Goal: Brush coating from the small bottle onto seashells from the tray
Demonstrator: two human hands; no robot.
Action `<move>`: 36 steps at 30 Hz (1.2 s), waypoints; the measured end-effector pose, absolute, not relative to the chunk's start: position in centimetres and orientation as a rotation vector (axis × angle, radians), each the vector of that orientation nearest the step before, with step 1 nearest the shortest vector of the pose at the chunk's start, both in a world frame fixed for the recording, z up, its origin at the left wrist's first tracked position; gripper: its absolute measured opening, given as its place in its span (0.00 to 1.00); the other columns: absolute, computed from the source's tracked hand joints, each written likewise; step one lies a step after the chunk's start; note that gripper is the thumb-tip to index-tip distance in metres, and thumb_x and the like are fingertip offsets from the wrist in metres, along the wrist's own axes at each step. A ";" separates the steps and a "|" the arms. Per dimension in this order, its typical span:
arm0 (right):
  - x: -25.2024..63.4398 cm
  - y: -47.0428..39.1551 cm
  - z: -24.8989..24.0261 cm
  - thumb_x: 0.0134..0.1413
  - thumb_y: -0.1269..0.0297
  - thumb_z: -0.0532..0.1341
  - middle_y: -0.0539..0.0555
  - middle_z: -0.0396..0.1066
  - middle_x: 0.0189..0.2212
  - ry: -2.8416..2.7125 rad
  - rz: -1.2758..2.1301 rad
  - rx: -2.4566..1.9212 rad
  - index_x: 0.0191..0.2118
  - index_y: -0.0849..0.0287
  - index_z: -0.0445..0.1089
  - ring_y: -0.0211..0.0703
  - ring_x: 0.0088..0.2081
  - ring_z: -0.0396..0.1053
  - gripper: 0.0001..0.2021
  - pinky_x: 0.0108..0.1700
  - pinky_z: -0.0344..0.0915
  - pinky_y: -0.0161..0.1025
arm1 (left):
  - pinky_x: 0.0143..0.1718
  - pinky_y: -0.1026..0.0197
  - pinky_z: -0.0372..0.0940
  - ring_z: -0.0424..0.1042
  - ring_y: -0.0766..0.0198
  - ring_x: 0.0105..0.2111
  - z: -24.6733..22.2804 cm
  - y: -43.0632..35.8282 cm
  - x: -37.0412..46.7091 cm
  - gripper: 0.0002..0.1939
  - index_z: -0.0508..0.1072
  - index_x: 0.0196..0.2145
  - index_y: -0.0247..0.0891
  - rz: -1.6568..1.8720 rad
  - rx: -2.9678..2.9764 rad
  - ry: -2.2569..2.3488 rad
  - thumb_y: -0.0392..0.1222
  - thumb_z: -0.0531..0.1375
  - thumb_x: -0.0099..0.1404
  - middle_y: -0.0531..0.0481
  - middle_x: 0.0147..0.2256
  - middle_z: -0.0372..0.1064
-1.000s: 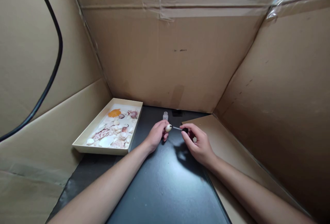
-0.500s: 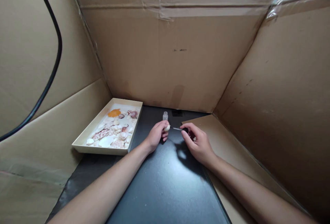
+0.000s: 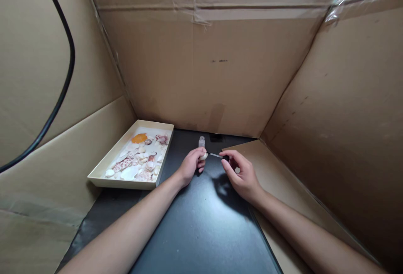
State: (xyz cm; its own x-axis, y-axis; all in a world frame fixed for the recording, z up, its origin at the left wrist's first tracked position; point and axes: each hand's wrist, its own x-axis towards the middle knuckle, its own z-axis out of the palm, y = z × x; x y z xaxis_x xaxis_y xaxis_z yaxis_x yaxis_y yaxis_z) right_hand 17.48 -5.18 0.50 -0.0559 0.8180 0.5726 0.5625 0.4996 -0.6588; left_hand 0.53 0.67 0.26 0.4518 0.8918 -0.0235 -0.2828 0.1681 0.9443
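Observation:
Between its thumb and fingers my left hand [image 3: 192, 164] pinches a small whitish shell [image 3: 204, 156]. My right hand [image 3: 239, 174] is closed on the black cap of a small brush [image 3: 215, 155], whose thin stem points left. The dark brush tip is at the shell's upper edge and appears to touch it. Just beyond my left hand stands a small clear bottle [image 3: 202, 141], upright and uncapped. Its lower part is hidden by my fingers.
At the left a shallow cream tray [image 3: 126, 185] holds several shells and an orange piece. Cardboard walls [image 3: 201, 76] enclose the dark tabletop [image 3: 195, 232]. A cardboard flap [image 3: 277, 177] lies along the right, and a black cable [image 3: 71, 59] hangs at upper left.
The brush tip has shifted slightly up and left along the shell, so its stem slants a little more. Both hands stay nearly in place.

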 end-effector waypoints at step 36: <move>17.6 -5.4 0.7 0.61 0.64 0.54 0.47 0.62 0.23 -1.742 0.326 -1.210 0.36 0.57 0.67 0.36 0.23 0.60 0.06 0.27 0.58 0.33 | 0.18 0.67 0.50 0.53 0.71 0.17 0.2 0.6 0.3 0.06 0.59 0.25 0.38 0.926 1.127 0.671 0.41 0.53 0.57 0.57 0.19 0.48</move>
